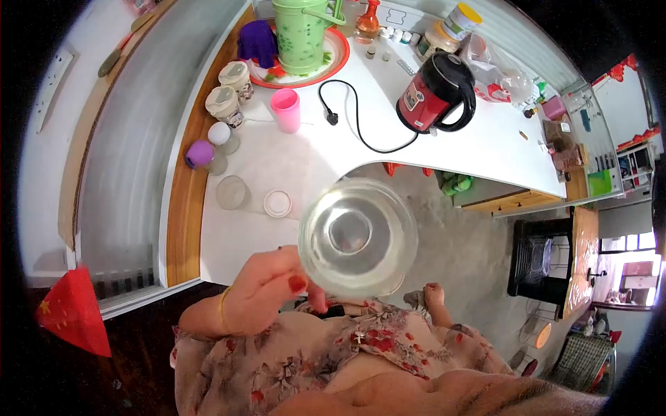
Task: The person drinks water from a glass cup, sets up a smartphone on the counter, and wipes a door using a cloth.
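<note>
My left hand (267,288) is wrapped around the side of a clear glass (385,239), raised close to the camera above the counter's front edge. I look down into the glass through its round mouth, and clear liquid seems to be inside. Down at my right side, my right hand (435,294) is small in view with its fingers curled. A crumpled grey thing (415,299) lies against it, and what the fingers hold cannot be made out. On the counter beyond my left hand are a white round lid (277,203) and another clear glass (232,192).
A pink cup (285,111), lidded tubs (223,104) and a purple-topped jar (200,154) stand on the white counter (277,163). Farther back are a green pitcher (300,38) on a red-rimmed tray (336,59) and a red-black kettle (433,93) with its cord.
</note>
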`<state>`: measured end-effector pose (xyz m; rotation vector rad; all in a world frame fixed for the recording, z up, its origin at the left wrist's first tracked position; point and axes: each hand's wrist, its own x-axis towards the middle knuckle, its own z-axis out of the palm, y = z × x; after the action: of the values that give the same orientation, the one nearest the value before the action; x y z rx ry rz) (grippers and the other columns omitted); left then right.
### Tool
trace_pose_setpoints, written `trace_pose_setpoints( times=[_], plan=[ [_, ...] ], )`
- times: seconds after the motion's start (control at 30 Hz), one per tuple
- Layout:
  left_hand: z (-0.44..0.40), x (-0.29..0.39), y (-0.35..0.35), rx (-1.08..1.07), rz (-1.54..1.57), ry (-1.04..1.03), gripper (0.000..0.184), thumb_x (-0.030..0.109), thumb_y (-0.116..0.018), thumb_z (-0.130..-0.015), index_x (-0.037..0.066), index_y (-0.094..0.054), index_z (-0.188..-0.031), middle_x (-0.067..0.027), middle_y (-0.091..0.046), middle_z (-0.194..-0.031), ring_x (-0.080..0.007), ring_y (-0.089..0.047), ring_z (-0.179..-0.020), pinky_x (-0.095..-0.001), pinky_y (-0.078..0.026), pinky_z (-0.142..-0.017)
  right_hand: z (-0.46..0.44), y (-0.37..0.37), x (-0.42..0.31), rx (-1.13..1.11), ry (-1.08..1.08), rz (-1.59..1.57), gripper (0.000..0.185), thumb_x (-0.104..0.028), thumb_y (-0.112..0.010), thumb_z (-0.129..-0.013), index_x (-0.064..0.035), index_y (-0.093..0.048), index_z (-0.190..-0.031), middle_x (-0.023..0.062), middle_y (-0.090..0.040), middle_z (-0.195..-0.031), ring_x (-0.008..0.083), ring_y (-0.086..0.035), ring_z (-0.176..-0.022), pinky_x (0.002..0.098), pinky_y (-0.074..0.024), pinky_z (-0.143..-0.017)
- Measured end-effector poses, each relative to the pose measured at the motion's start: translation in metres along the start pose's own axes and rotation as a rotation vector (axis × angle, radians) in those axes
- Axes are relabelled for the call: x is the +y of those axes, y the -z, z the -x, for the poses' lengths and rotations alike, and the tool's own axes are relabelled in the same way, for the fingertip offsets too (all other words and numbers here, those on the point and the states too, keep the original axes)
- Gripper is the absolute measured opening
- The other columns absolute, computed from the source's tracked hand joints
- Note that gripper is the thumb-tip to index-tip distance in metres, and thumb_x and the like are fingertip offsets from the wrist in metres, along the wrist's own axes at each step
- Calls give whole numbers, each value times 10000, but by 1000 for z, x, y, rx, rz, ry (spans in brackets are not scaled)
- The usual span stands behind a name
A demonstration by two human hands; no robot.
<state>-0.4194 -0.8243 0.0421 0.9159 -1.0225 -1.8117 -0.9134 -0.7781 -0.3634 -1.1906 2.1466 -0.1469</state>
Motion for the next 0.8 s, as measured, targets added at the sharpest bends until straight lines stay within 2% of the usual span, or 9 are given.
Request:
trace_pose_setpoints(
  times=[0.03, 0.13, 0.17, 0.27, 0.47, 0.67, 0.77, 0.8],
  plan=[
    [3, 4, -3, -50, 46, -57, 260, 76, -358, -914, -53, -526, -1065, -110, -599, -908, -168, -568, -806, -297, -455, -770, -1, -2, 3, 2, -8, 8, 317, -241, -576, -755, -9, -627, -964, 222, -648, -866, 355, -631, -845, 405, -492, -756],
    [10, 17, -8, -111, -145, -157, 247, 71, -379, -900, -53, -560, -1014, -126, -597, -914, -187, -574, -812, -292, -447, -766, -5, -9, 12, 6, -31, 22, 319, -245, -576, -749, -20, -632, -967, 227, -646, -878, 369, -626, -859, 414, -489, -766],
    [11, 22, -6, -149, -252, -206, 250, 84, -404, -894, -54, -586, -994, -148, -597, -938, -229, -580, -844, -301, -440, -773, -6, -12, 15, 7, -39, 16, 316, -244, -576, -746, -23, -634, -965, 227, -647, -878, 370, -625, -859, 415, -488, -768],
    [5, 25, -5, -310, -265, -327, 252, 101, -434, -890, -65, -589, -999, -180, -588, -982, -283, -574, -879, -327, -437, -789, -5, -14, 17, 5, -56, -6, 307, -239, -576, -740, -31, -638, -957, 225, -647, -881, 372, -623, -861, 416, -487, -773],
    [10, 23, -14, -356, -257, -398, 249, 106, -496, -880, -91, -582, -1005, -243, -555, -1087, -349, -574, -925, -363, -437, -829, -8, -19, 24, 5, -56, 17, 300, -229, -579, -737, -35, -640, -959, 225, -647, -894, 371, -623, -877, 415, -487, -788],
    [11, 24, -18, -416, -325, -418, 254, 113, -534, -864, -95, -602, -994, -259, -545, -1132, -366, -573, -976, -377, -444, -847, -1, -16, 28, 18, -53, 1, 296, -230, -576, -744, -32, -642, -955, 229, -645, -892, 376, -625, -875, 412, -491, -787],
    [16, 38, -22, -415, -469, -308, 259, 122, -550, -857, -94, -610, -987, -266, -541, -1138, -373, -573, -972, -383, -448, -842, -10, -22, 42, 32, -46, 27, 293, -231, -575, -746, -31, -638, -950, 231, -644, -888, 379, -624, -868, 413, -492, -783],
    [16, 34, -22, -413, -422, -339, 265, 127, -552, -857, -94, -610, -991, -270, -539, -1139, -375, -572, -970, -383, -448, -842, -12, -25, 48, 28, -48, 44, 294, -230, -575, -746, -30, -636, -953, 231, -643, -890, 378, -624, -869, 414, -492, -784]
  ],
)
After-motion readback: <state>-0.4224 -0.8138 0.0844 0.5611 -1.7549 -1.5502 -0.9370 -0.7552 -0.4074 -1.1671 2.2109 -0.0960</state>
